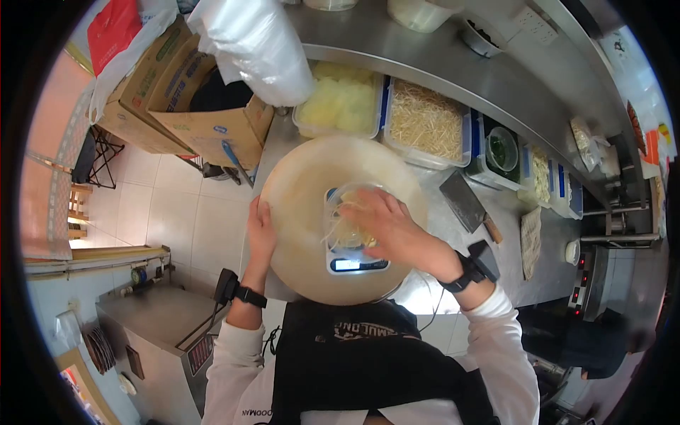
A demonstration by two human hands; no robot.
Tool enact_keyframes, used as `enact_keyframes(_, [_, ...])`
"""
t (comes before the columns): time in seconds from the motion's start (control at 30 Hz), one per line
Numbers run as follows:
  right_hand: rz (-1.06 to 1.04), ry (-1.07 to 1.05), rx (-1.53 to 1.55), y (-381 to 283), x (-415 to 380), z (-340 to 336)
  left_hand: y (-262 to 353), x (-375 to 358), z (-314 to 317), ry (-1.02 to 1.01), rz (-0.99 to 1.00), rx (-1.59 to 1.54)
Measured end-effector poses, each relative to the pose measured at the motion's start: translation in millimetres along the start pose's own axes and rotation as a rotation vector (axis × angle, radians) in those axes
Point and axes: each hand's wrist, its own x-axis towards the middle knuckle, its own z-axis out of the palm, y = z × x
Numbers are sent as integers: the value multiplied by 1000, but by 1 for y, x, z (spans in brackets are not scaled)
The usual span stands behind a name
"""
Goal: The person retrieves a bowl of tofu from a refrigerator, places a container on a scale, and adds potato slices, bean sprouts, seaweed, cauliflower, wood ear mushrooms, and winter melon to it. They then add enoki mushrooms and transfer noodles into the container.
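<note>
A digital scale (pixel 381 266) with a lit display lies on a round, thick chopping board (pixel 301 258). On the scale rests a clear plastic container (pixel 333 230) with pale bean sprouts (pixel 348 230) in it, a few strands poking out over its side. My right hand (pixel 393 227) is over the container, fingers spread and touching the sprouts; the palm side is hidden. At the board's left rim, my left hand (pixel 261 230) lies against the edge with its fingers stretched forward, partly out of sight. A cleaver (pixel 460 200) with a wooden handle lies right of the board.
Behind the board stand a tub of pale yellow slices (pixel 340 103), a tub of bean sprouts (pixel 425 120) and a tub with greens (pixel 499 152). A folded cloth (pixel 530 241) lies at right. Cardboard boxes (pixel 205 127) and a plastic-bag roll (pixel 251 49) stand left. A person in dark clothes (pixel 595 343) is at lower right.
</note>
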Motion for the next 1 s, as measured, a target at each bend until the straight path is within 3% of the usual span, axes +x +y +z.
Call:
enact_keyframes(0.1, [-118,18,39,0,-2,-35,2,-3,-1,-20,8,9])
enact_keyframes(0.17, [-186,93,327,15,4,-55,9,-4,-1,-18,-72,-14])
enact_keyframes(0.2, [-190,105,313,31,9,-63,10,-4,-1,-16,-56,-23])
enact_keyframes(0.27, [81,150,453,82,25,-67,8,-3,-1,-21,-67,13])
enact_keyframes(0.33, [118,332,270,144,47,-49,9,-3,-2,-23,-46,47])
enact_keyframes(0.43, [64,452,330,198,82,-22,13,-1,0,-35,-60,25])
enact_keyframes(0.57, [118,275,238,269,101,13,13,-2,1,-36,-64,1])
enact_keyframes(0.63, [246,94,139,299,97,12,16,-2,2,-26,-91,-11])
enact_keyframes(0.77, [232,200,104,277,70,-14,12,-2,3,-25,-72,-11])
enact_keyframes(0.83, [107,435,64,263,53,-20,8,-2,2,-32,-75,17])
enact_keyframes(0.93, [72,511,172,263,25,-36,12,-2,1,-35,-68,83])
enact_keyframes(1.0, [165,580,221,269,-2,-53,9,-1,0,-46,-68,118])
